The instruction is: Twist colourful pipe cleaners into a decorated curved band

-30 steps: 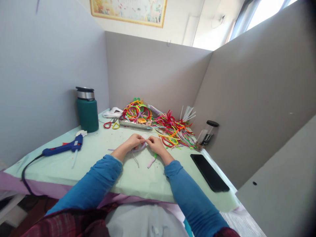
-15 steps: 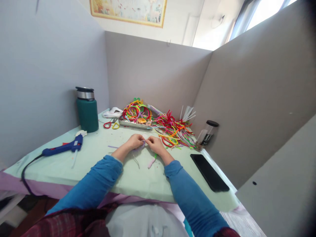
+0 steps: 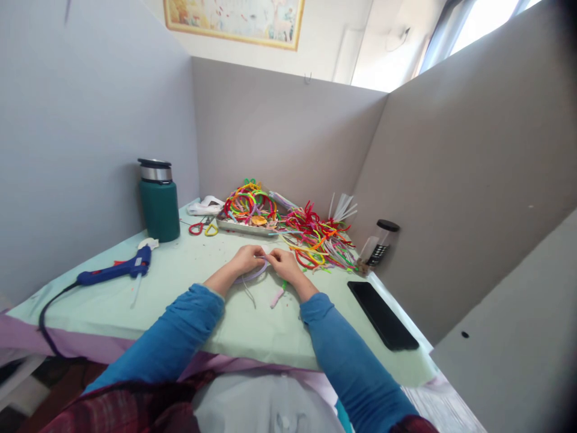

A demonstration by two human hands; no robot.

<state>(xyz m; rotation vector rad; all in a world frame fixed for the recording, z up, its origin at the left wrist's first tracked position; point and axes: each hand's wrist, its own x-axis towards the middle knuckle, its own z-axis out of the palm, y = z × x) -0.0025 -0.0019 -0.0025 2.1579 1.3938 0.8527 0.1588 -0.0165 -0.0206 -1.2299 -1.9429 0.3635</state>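
My left hand (image 3: 249, 260) and my right hand (image 3: 283, 263) meet over the middle of the table, fingertips pinched close together. Between them they grip a lilac pipe cleaner (image 3: 256, 275), which curves in an arc below my fingers toward my left wrist. Its ends are hidden by my fingers. Under my left hand a thin grey-white strand (image 3: 248, 293) lies on the tablecloth. Just below my right hand rests a short pink piece with a green end (image 3: 278, 296).
A blue glue gun (image 3: 115, 270) and a green bottle (image 3: 160, 204) stand left. Behind are scissors (image 3: 211, 230), a metal tray (image 3: 246, 227) of coloured rings and a pile of pipe cleaners (image 3: 320, 237). A clear black-lidded bottle (image 3: 380, 243) and a black phone (image 3: 383, 316) are right.
The lilac pipe cleaner stuck out straight to the left of my left wrist; now it bends into an arc below my hands. My hands have barely moved.
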